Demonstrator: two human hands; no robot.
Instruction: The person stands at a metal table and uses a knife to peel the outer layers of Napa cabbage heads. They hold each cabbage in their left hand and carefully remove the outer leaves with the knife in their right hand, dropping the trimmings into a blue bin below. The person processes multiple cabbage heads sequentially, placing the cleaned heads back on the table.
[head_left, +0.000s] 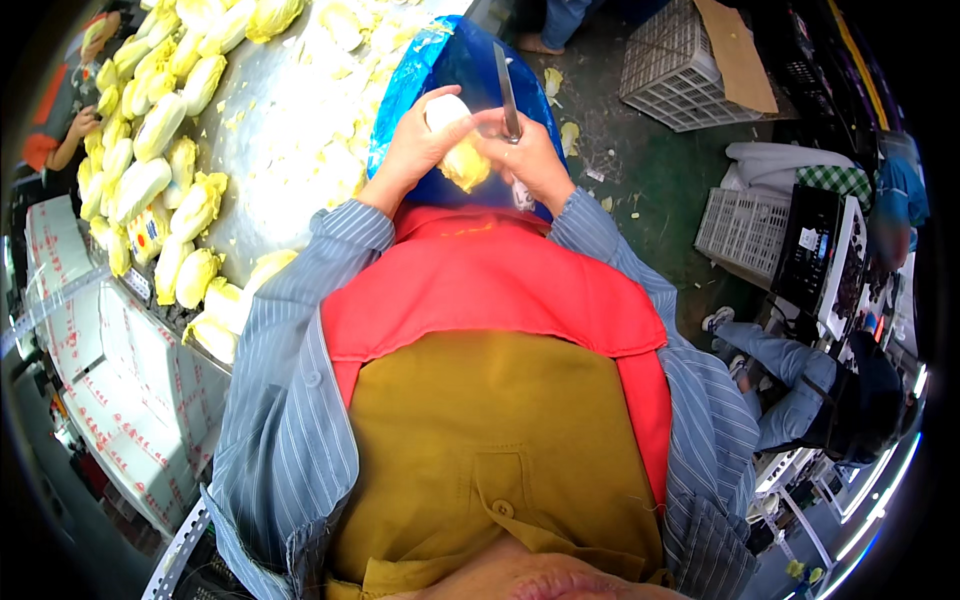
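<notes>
A small napa cabbage (465, 163), white at the base and yellow at its leafy end, is held in my left hand (420, 139) with the fingers around its white end. My right hand (531, 150) grips a knife (505, 86) whose blade points away from me; its pale handle shows below the palm. Fingers of the right hand are close beside the cabbage, and whether they touch it I cannot tell. Beneath both hands gapes a blue plastic bag (391, 97), spread open in front of my red apron (480, 277).
Many cabbages (161, 124) lie along the left of a metal table (236, 142) strewn with leaf scraps. White plastic crates (667, 71) stand on the green floor (637, 176) at right. Stacked printed cartons (135, 390) fill the lower left. Across the table is another person's arm (71, 139).
</notes>
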